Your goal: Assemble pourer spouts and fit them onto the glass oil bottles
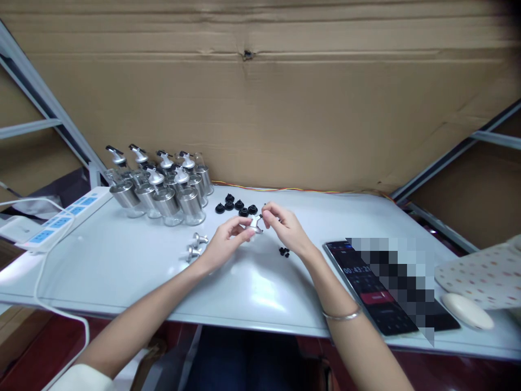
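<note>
Over the middle of the table, my left hand [224, 243] is closed around a silver pourer spout [256, 224], its thumb and fingers on the round base. My right hand [288, 227] pinches a small black part at the spout's upper end; the fingers mostly hide that part. Just beyond the hands lies a group of black ribbed stoppers [239, 205]. Beside my left wrist, loose silver pourer spouts [194, 252] rest on the table. Tiny black pieces [284, 252] form a small cluster below my right hand.
Several glass bottles with steel sleeves [167, 204] stand at the back left, some topped with pourers. A power strip [67, 217] with a white cable runs along the left edge. To the right lie a phone showing a timer [366, 282] and a white oval object [468, 311].
</note>
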Demonstrator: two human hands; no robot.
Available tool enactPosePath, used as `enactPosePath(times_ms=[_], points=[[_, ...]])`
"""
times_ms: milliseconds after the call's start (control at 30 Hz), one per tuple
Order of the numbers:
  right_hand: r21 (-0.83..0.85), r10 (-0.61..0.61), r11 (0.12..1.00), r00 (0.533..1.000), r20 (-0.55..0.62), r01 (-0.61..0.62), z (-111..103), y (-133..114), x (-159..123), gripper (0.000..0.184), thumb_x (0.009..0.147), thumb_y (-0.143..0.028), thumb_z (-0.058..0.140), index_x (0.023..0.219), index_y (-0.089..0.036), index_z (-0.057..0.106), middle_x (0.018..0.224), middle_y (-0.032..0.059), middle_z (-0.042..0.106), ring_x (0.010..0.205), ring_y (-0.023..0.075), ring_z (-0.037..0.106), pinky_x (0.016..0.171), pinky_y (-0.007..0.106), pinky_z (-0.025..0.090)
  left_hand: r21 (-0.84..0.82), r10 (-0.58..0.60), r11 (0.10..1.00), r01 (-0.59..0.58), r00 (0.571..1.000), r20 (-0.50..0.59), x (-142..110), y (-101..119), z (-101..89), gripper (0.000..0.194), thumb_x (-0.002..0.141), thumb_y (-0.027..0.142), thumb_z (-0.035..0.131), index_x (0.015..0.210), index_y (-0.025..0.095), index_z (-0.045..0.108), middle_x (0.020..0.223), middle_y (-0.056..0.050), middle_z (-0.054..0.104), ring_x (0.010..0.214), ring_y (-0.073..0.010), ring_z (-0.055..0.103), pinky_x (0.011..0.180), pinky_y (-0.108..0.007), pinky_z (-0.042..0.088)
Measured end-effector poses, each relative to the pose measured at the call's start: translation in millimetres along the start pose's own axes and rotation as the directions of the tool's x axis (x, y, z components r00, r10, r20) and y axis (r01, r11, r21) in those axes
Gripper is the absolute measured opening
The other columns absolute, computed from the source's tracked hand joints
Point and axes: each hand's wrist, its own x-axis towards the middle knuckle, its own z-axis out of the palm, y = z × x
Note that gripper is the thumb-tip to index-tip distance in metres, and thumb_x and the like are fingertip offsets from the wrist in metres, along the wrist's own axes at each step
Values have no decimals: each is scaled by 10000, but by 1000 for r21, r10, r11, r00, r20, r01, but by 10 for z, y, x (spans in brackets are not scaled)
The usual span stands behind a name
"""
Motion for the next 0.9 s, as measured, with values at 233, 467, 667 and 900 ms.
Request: enactPosePath(times_ms=[233,467,667,900], points=[[-185,-69,980,997,46,76,26,36,7,307,945,-355,362,697,-211,473,676,6,511,657,153,487,646,261,355,41,-2,999,2,1000,13,-4,3,-2,276,750,335,663,944,149,596,832,-24,608,789,-151,576,797,-310,433],[-208,-74,975,997,31,79,31,52,18,335,936,-345,399,633,-204,428,619,-11,449,607,137,443,607,251,321,79,37,996,-38,999,15,5,-20,8,259,732,310,676,921,143,616,912,-51,601,833,-160,559,826,-328,440],[-135,-1,991,1000,-7,0,20,65,0,454,942,-485,312,614,-202,450,578,-13,443,573,136,428,585,262,322,87,45,995,-43,999,-18,11,5,-9,268,744,319,672,946,151,619,966,-61,617,844,-160,575,836,-327,452],[-2,78,997,995,-65,-78,7,14,20,317,856,-483,484,790,-194,593,640,9,578,645,159,533,654,285,402,111,92,991,-81,991,-98,31,24,-72,277,709,300,710,939,163,641,989,-55,619,828,-154,595,805,-310,475]])
